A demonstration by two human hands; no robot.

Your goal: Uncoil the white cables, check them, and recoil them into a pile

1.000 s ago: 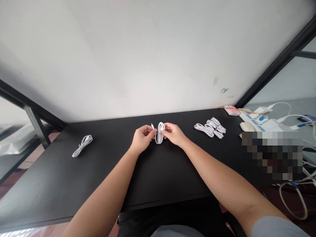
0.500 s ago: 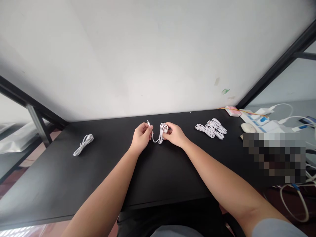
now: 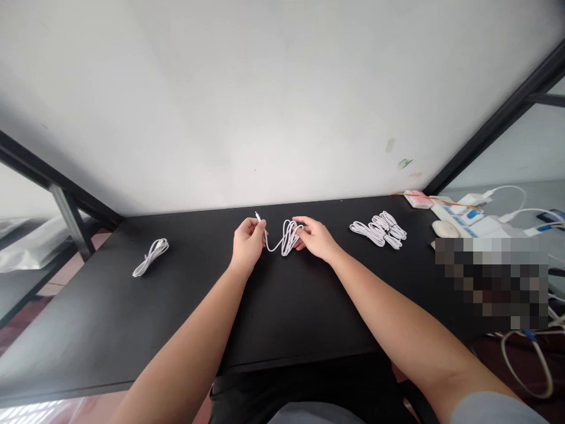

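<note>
Left hand (image 3: 248, 242) is pinching white cable (image 3: 272, 250), plug (image 3: 258, 217) pointing to wall (image 3: 247, 106), right hand (image 3: 314, 238) is holding loops (image 3: 288, 239) stretching that way

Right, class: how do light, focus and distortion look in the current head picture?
Head view: the left hand, right hand and white cable look fairly sharp; head view: the wall is brighter mid-picture than at the top corners; head view: the dark bar at right slants outward, perhaps wide-lens stretch; head view: a pixelated patch hides detail at right.
</note>
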